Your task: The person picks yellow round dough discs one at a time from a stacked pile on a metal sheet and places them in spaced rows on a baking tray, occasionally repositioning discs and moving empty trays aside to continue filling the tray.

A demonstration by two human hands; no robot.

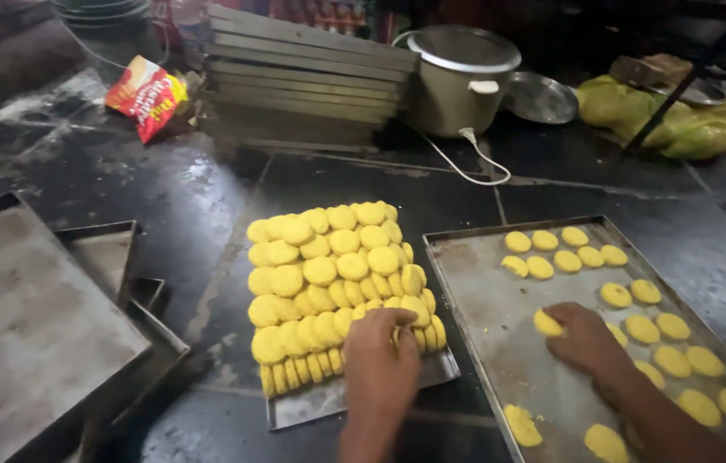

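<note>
The left hand (378,350) is pinching stacked yellow discs (329,287), its grip closed on them; the right hand (584,340) is pressing one disc (547,323) onto the tray (479,300), spacing rows.

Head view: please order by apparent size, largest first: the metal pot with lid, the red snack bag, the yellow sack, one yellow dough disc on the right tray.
1. Metal pot with lid and yellow sack: look alike, unranked.
2. Red snack bag.
3. Yellow dough disc on the right tray, smallest though nearer the camera.

Dark stone floor (209,189) (wet, stained)
</note>
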